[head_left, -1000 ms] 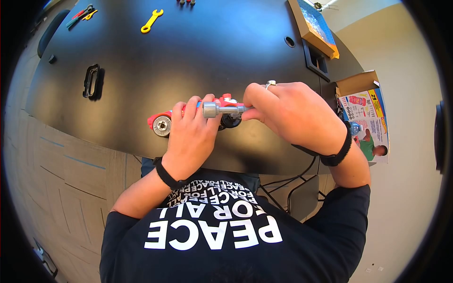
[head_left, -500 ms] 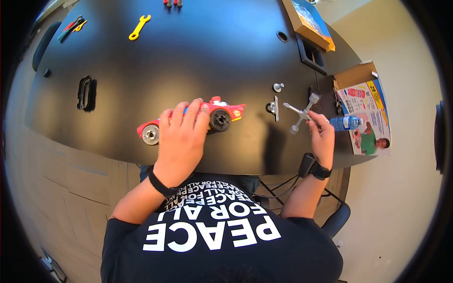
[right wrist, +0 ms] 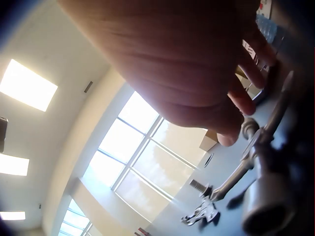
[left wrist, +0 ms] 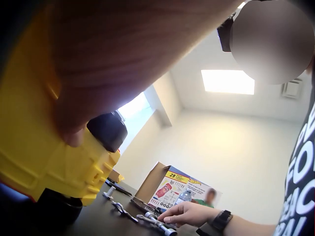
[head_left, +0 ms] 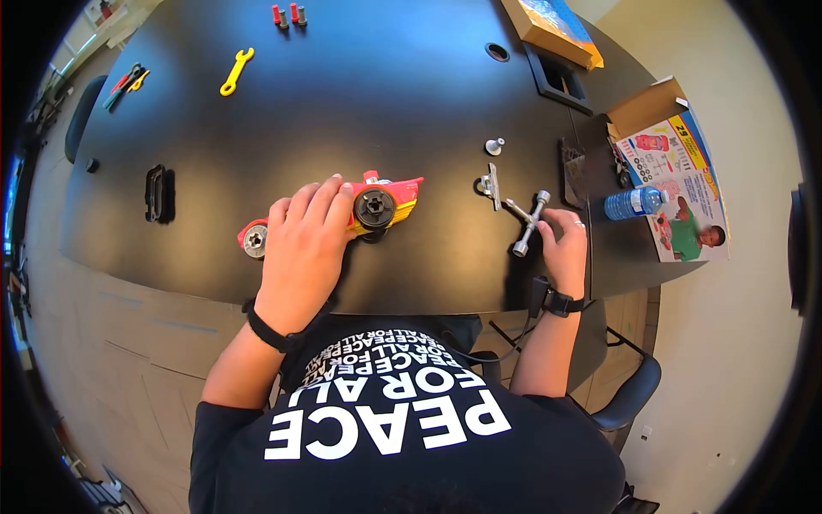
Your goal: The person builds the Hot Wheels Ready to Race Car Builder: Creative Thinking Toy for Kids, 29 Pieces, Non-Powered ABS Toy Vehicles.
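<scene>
My left hand (head_left: 310,230) grips a red and yellow toy race car (head_left: 398,204) across its middle, fingers over the top. One grey-hubbed wheel (head_left: 254,241) and one black wheel (head_left: 374,208) face me. In the left wrist view the car's yellow underside (left wrist: 29,132) fills the left edge, thumb against it. A grey toy four-way lug wrench (head_left: 529,224) lies on the table to the right. Beside it is my right hand (head_left: 565,248), fingers loosely bent. The right wrist view shows the thumb and fingertips just over the wrench (right wrist: 256,152), not curled round it.
Behind the wrench lie a silver part (head_left: 490,187) and a grey peg-like piece (head_left: 495,146). A water bottle (head_left: 635,203) and an illustrated box (head_left: 676,163) sit at right. Farther off are a yellow wrench (head_left: 237,72), a black frame (head_left: 156,194) and several red and grey pegs (head_left: 289,16).
My right hand has carried the lug wrench away from the car to the right, set it down and loosened its fingers. My left hand has stayed on the car.
</scene>
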Demonstrator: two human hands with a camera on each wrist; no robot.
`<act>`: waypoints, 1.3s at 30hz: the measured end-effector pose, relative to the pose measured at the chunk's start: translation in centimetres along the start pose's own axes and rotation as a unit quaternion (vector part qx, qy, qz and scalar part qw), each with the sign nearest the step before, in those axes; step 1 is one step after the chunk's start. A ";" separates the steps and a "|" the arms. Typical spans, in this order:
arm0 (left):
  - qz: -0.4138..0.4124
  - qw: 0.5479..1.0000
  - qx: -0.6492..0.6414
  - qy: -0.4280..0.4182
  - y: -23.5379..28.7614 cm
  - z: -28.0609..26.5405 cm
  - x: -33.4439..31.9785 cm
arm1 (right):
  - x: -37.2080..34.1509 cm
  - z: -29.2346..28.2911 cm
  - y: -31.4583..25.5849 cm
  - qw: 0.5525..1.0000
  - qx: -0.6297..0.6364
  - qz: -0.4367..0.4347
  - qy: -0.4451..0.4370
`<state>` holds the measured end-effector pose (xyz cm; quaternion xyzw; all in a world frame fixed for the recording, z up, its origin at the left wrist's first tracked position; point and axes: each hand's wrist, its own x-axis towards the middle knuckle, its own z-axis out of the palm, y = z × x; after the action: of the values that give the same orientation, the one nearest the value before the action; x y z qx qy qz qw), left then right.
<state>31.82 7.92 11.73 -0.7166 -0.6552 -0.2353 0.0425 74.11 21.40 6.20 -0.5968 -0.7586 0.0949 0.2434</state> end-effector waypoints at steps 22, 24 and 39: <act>-0.045 0.963 -0.040 -0.263 -1.9 -6.1 -0.8 | 2.4 5.4 -19.3 0.875 0.308 -0.311 -0.206; -0.067 0.959 -0.056 -0.271 -3.1 -6.2 -0.8 | 3.3 5.7 -18.6 0.890 0.302 -0.300 -0.161; -0.350 0.612 -0.708 0.029 -5.4 4.8 -8.0 | 6.1 7.8 -8.0 0.995 0.016 -0.091 0.040</act>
<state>27.78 3.02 3.02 -0.2326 -0.4842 -0.6439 -0.5448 62.40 26.22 4.51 -0.5249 -0.7978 0.0608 0.2903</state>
